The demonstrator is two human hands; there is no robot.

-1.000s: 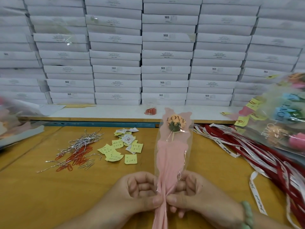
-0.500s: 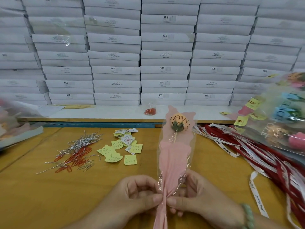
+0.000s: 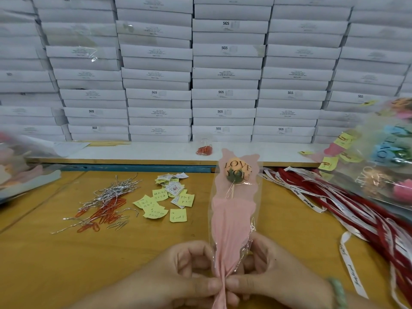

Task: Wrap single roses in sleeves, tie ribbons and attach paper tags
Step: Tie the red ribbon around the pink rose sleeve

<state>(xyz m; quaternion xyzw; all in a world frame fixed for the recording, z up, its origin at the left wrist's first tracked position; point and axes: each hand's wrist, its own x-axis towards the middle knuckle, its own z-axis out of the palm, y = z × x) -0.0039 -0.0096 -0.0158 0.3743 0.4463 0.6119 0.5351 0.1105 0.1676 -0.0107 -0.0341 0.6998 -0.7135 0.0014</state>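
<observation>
At table (image 3: pixel 44 264) front I see rose (image 3: pixel 237 169) already in sleeve (image 3: pixel 229 219); left hand (image 3: pixel 185 275) & right hand (image 3: pixel 274 270) both pinch its gathered neck. Ribbons (image 3: pixel 356 219), paper tags (image 3: pixel 156 206) unused yet.

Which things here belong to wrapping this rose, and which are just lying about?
For the job: sleeved rose, pinched by left hand and right hand; ribbons; yellow tags; wire ties.
Lying about: stacked white boxes; jar of clips; finished roses at right.

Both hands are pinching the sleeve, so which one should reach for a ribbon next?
Probably the right hand: the ribbons lie on its side of the table, while the left hand could hold the sleeve pinched alone.
</observation>
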